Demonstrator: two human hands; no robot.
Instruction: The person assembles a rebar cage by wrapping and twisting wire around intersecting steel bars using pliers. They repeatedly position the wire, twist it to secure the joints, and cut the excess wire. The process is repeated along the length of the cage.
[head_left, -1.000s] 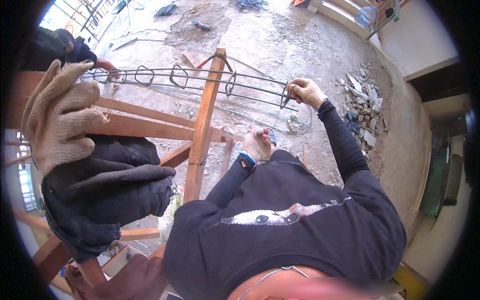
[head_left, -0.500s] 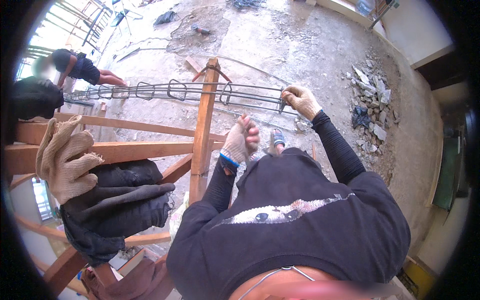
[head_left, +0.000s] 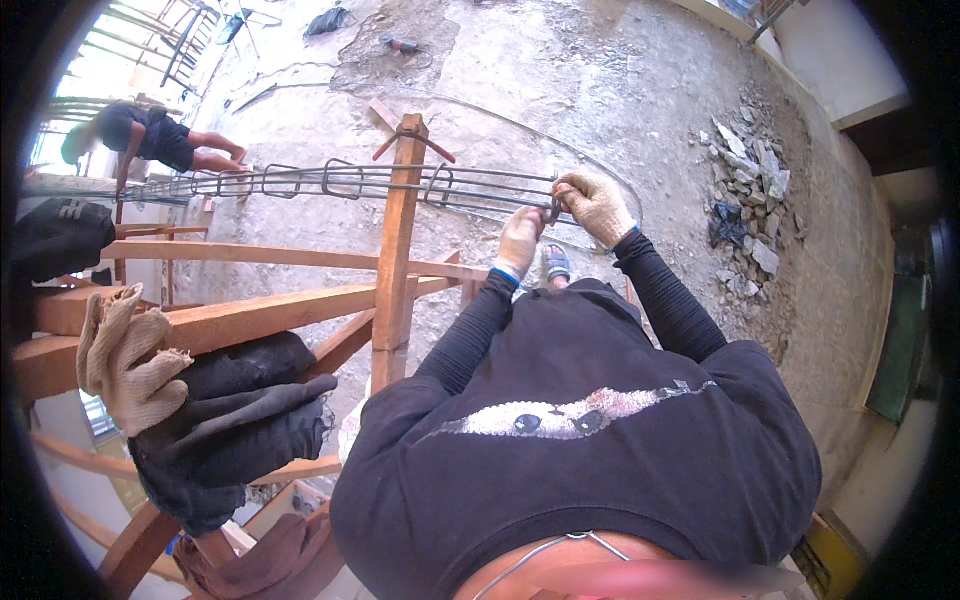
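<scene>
Rough concrete floor (head_left: 660, 120): steel rebar cage (head_left: 300, 182) gripped at end by curled, gloved right hand (head_left: 597, 207); left hand (head_left: 521, 240) half-curled just beside, hold unclear.

Cream gloves (head_left: 600, 208) (blue edging (head_left: 627, 237)), dark-grey rebar cage (head_left: 345, 181).

The hands (head_left: 522, 242) wear pale, blue-cuffed gloves (head_left: 603, 212) beside black sleeves (head_left: 672, 300).
</scene>
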